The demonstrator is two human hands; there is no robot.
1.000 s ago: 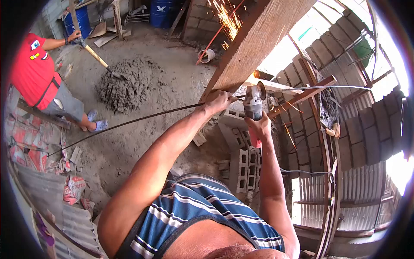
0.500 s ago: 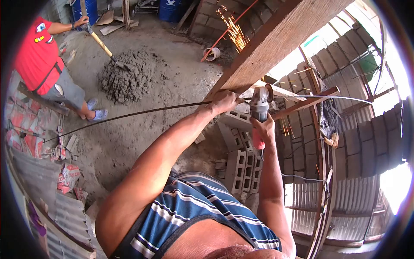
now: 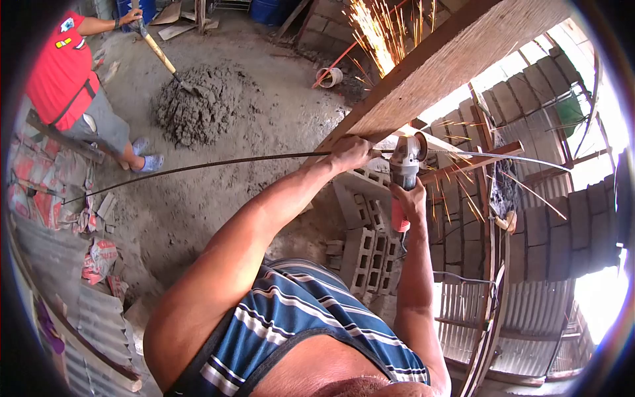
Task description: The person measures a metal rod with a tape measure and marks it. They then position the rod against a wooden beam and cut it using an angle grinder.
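Observation:
My left hand (image 3: 352,153) is closed around a long steel rod (image 3: 218,163), up against a thick wooden beam (image 3: 440,66). The rod bows away to the left and also runs on past my hand to the right. In my right hand (image 3: 411,198) is an angle grinder (image 3: 405,169) with a grey head and a red body, gripped from below. Its disc (image 3: 419,147) is at the rod, just right of my left hand. Bright sparks (image 3: 380,40) spray beyond the beam, with more streaks below the disc. The exact contact point is hard to make out.
At the left a person in a red shirt (image 3: 63,73) holds a shovel (image 3: 159,54) in a heap of wet mortar (image 3: 198,106). Hollow blocks (image 3: 370,258) are stacked below my hands. A white bucket (image 3: 329,77) lies beyond. Block wall (image 3: 555,218) stands at right.
The sparks have grown much brighter and denser, with more streaks below the disc. The view has shifted slightly; both hands keep their grips on the rod and grinder.

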